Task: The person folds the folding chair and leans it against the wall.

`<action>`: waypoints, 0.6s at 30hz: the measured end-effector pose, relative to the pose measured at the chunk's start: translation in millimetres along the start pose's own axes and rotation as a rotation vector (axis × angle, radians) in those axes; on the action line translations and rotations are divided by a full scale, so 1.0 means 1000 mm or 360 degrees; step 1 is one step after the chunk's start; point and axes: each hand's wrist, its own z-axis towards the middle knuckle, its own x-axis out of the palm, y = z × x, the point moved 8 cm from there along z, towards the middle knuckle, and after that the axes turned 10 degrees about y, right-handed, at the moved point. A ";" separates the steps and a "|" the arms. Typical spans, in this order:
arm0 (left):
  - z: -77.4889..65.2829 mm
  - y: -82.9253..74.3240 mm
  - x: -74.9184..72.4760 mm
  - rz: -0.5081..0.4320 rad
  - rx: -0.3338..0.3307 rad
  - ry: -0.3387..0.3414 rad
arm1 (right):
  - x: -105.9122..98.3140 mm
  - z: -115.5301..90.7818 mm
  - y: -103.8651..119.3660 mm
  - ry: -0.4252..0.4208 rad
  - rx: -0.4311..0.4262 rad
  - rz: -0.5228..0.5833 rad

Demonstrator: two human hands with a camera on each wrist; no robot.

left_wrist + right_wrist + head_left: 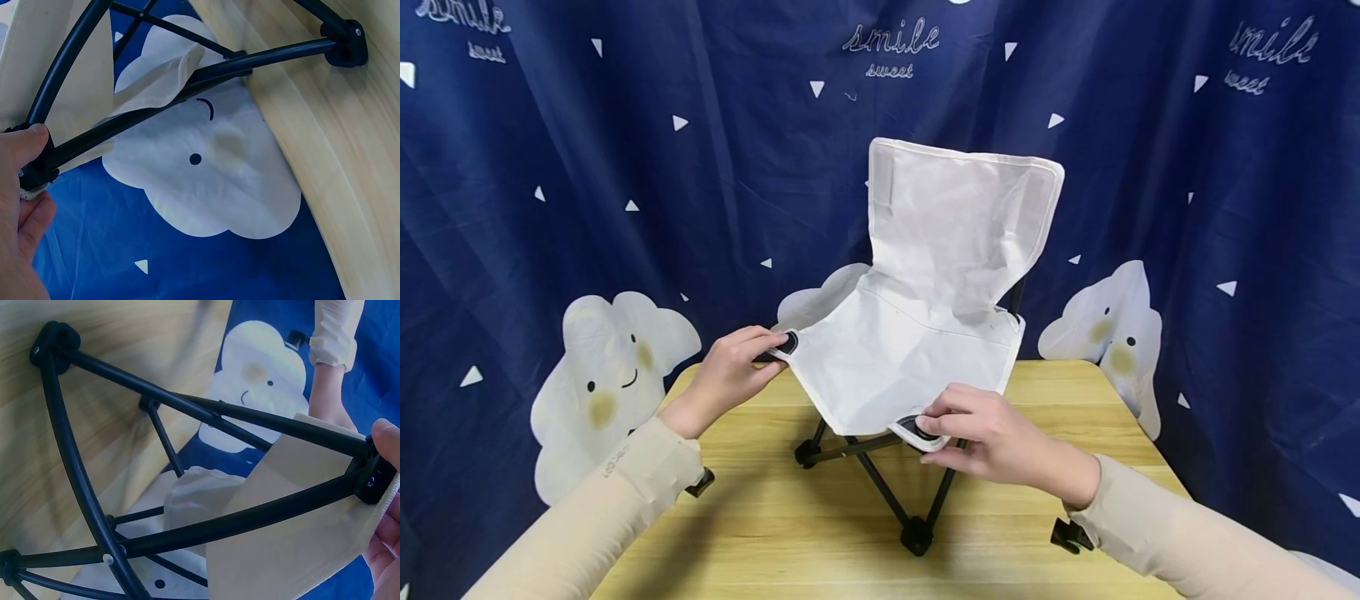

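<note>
White chair (pixel 902 358): one | left grip (pixel 730 371), right grip (pixel 981 433): two corners (pixel 912 427) pinched

The readable words stand on the curtain (pixel 775 175), in pale, outlined, joined-up script, and they are the same two each time: "smile" with a smaller "sweet" beneath it. One pair is above the chair (pixel 917 350), slightly left of the middle of its backrest. A second is well to the left of the chair and higher than its backrest, its "smile" cut by the upper edge of the view. A third is well to the chair's right, also higher. Left of the chair, the left sleeve (pixel 602 492) bears small dark lettering, perhaps a brand, too blurred to read surely.
</note>
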 end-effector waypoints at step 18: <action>0.010 -0.004 -0.002 0.0020 0.0008 0.0007 | -0.006 0.003 -0.007 -0.0051 0.0018 0.0016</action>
